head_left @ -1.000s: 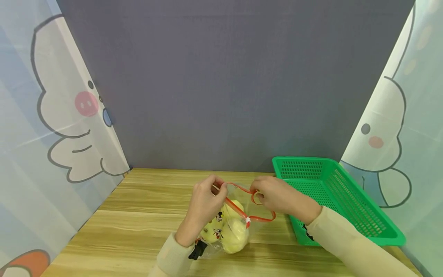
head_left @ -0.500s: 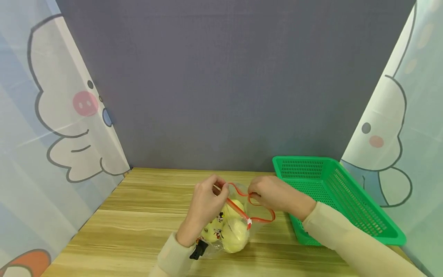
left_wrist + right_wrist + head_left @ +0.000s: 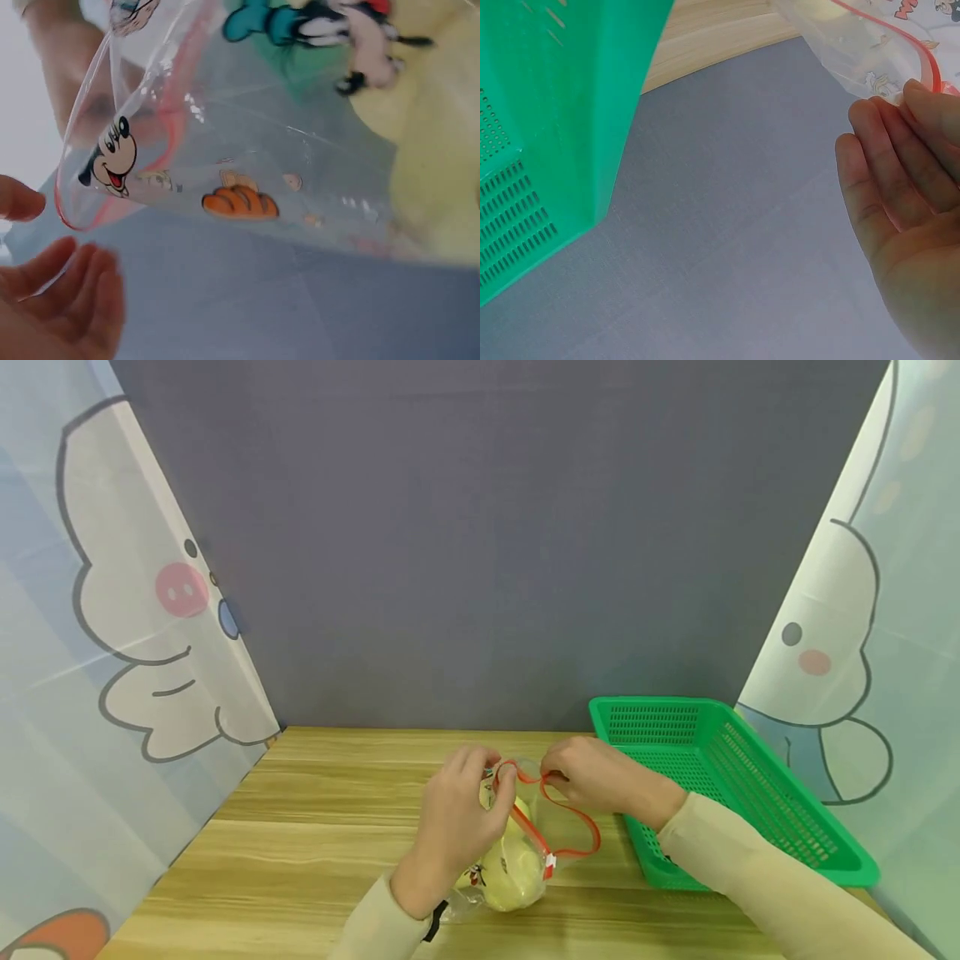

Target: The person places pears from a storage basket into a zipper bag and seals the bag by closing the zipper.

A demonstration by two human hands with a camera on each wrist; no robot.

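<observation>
A clear zip bag (image 3: 517, 860) with a red zip strip and cartoon prints stands on the wooden table, its mouth loosely spread. Pale yellow rounded things (image 3: 512, 878) fill its lower part; their kind is unclear through the plastic. My left hand (image 3: 461, 814) is at the left of the mouth. Its thumb and fingers are parted around the bag's edge, with a gap showing in the left wrist view. On the right, my right hand (image 3: 592, 779) pinches the red rim between thumb and fingertips, as the right wrist view (image 3: 911, 172) of this hand shows.
A green plastic basket (image 3: 750, 793) with slotted walls stands at the right, close beside the right forearm. Behind the wooden table (image 3: 300, 827) rises a dark grey cloth (image 3: 480, 543). Printed curtains (image 3: 45, 710) hang on either side.
My left hand has let go of the rim and spread its fingers, shifting slightly right. The slider end of the zip has dropped a little. My right hand keeps its pinch.
</observation>
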